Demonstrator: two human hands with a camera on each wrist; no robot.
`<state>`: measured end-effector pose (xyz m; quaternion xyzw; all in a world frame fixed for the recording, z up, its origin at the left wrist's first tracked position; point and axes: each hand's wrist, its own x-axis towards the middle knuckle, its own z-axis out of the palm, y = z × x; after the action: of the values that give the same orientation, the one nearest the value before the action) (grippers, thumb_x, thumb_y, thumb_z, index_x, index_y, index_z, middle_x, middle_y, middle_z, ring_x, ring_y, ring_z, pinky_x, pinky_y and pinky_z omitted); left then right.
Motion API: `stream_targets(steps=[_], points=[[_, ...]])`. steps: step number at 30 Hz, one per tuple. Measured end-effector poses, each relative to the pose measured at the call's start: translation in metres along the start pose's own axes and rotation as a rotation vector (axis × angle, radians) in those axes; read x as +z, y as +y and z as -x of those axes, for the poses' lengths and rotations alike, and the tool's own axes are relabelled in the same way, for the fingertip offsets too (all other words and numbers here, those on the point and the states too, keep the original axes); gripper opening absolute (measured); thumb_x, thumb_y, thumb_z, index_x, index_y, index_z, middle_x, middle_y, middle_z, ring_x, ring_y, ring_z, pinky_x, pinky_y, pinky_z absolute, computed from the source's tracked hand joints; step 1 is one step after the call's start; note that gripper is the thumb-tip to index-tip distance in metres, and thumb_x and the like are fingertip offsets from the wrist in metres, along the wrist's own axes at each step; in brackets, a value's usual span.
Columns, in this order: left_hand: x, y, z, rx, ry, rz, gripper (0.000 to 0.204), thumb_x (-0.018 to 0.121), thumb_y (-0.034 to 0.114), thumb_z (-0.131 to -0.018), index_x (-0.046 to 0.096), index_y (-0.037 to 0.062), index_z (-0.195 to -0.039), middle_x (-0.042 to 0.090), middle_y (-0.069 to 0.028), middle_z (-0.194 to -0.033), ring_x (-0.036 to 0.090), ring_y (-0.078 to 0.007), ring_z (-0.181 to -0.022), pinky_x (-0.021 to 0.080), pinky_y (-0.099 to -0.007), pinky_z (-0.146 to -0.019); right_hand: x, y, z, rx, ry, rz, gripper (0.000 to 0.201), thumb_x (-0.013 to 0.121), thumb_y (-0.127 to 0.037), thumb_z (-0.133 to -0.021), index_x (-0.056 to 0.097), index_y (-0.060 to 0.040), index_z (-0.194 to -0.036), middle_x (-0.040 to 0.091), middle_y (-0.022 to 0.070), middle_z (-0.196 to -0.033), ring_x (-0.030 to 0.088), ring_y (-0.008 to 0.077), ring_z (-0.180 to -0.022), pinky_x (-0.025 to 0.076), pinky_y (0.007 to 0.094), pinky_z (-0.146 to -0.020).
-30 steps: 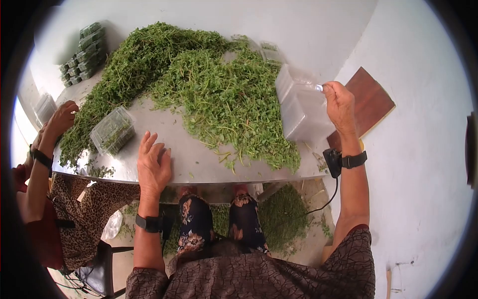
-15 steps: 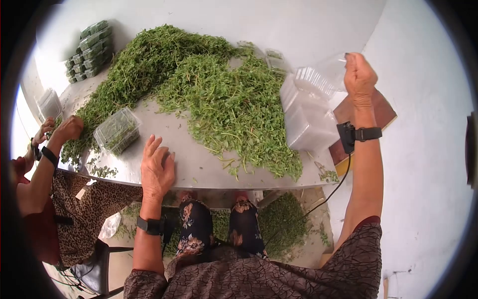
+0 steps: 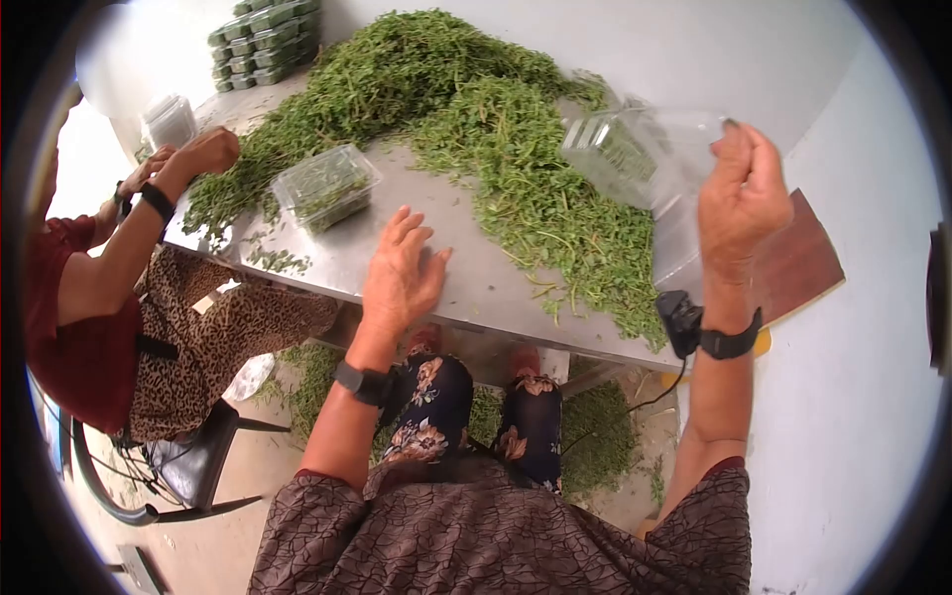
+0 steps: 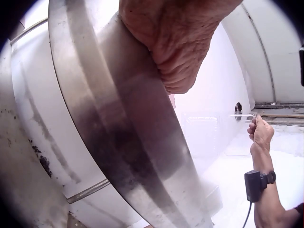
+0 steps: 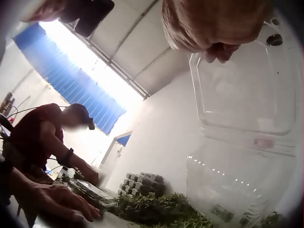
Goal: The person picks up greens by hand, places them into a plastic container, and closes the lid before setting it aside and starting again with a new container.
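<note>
My right hand (image 3: 744, 203) pinches the lid edge of a clear plastic clamshell box (image 3: 615, 154), held up over the right end of the leafy green heap (image 3: 555, 169). The box hangs unfolded, its lid (image 5: 247, 95) above its base (image 5: 228, 178) in the right wrist view. Partly behind that hand stands a stack of clear boxes (image 3: 679, 243). At the table's front edge my left hand (image 3: 402, 273) holds nothing, fingers loosely spread. To its upper left sits a clear box with greens inside (image 3: 327, 188).
Another person (image 3: 84, 327) sits at the left, hands at the heap's near end beside clear boxes (image 3: 169, 121). Filled boxes (image 3: 263, 45) are stacked at the back left. A brown board (image 3: 808, 263) lies at the right by the wall. A black chair (image 3: 203, 471) stands lower left.
My right hand has lifted the clear box off the stack and brought it left over the greens. The head view has turned, so the table sits further right. My left hand stays near the table edge.
</note>
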<state>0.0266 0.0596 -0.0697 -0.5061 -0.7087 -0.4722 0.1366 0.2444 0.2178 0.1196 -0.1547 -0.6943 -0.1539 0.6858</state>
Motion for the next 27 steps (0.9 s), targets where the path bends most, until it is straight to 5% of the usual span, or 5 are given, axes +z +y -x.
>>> stream_targets(steps=[5, 16, 18, 21, 27], points=[[0.000, 0.001, 0.001, -0.002, 0.008, 0.047, 0.026, 0.065, 0.010, -0.078, 0.062, -0.0041, -0.100, 0.057, -0.0228, -0.120, 0.046, -0.0381, -0.124, 0.041, -0.0427, -0.100, 0.010, -0.057, 0.035, -0.173, -0.124, -0.085, 0.004, 0.062, -0.003, -0.082, 0.062, -0.0012, -0.085, 0.060, 0.0108, -0.071, 0.058, 0.0268, -0.061, 0.047, 0.0333, -0.054], [0.009, -0.014, 0.001, 0.014, 0.079, 0.086, 0.026, 0.064, 0.007, -0.077, 0.061, -0.0024, -0.101, 0.057, -0.0221, -0.119, 0.050, -0.0388, -0.119, 0.045, -0.0418, -0.095, -0.008, -0.126, 0.092, -0.193, -0.382, -0.225, 0.014, 0.068, -0.006, -0.078, 0.063, -0.0004, -0.089, 0.059, 0.0090, -0.074, 0.058, 0.0254, -0.064, 0.046, 0.0338, -0.053], [0.005, -0.018, -0.002, -0.166, 0.035, 0.366, 0.028, 0.064, 0.008, -0.078, 0.062, -0.0017, -0.104, 0.055, -0.0228, -0.124, 0.053, -0.0371, -0.117, 0.047, -0.0388, -0.092, -0.016, -0.131, 0.096, -0.160, -0.480, -0.235, 0.018, 0.071, -0.007, -0.075, 0.063, -0.0024, -0.090, 0.059, 0.0075, -0.075, 0.058, 0.0249, -0.067, 0.047, 0.0337, -0.055], [-0.006, -0.030, -0.013, -0.216, -0.010, 0.270, 0.032, 0.065, 0.008, -0.078, 0.063, -0.0009, -0.108, 0.051, -0.0242, -0.131, 0.055, -0.0349, -0.116, 0.047, -0.0365, -0.092, -0.027, -0.138, 0.101, -0.129, -0.558, -0.262, 0.019, 0.071, -0.007, -0.074, 0.063, -0.0029, -0.090, 0.060, 0.0069, -0.075, 0.059, 0.0246, -0.067, 0.047, 0.0336, -0.056], [-0.032, -0.067, -0.020, -0.163, 0.151, -0.053, 0.049, 0.061, 0.005, -0.079, 0.049, -0.0052, -0.126, 0.030, -0.0297, -0.144, 0.032, -0.0419, -0.133, 0.031, -0.0392, -0.109, -0.027, -0.151, 0.105, -0.054, -0.611, -0.298, 0.023, 0.073, -0.004, -0.070, 0.060, -0.0039, -0.089, 0.057, 0.0061, -0.072, 0.055, 0.0245, -0.066, 0.044, 0.0349, -0.055]])
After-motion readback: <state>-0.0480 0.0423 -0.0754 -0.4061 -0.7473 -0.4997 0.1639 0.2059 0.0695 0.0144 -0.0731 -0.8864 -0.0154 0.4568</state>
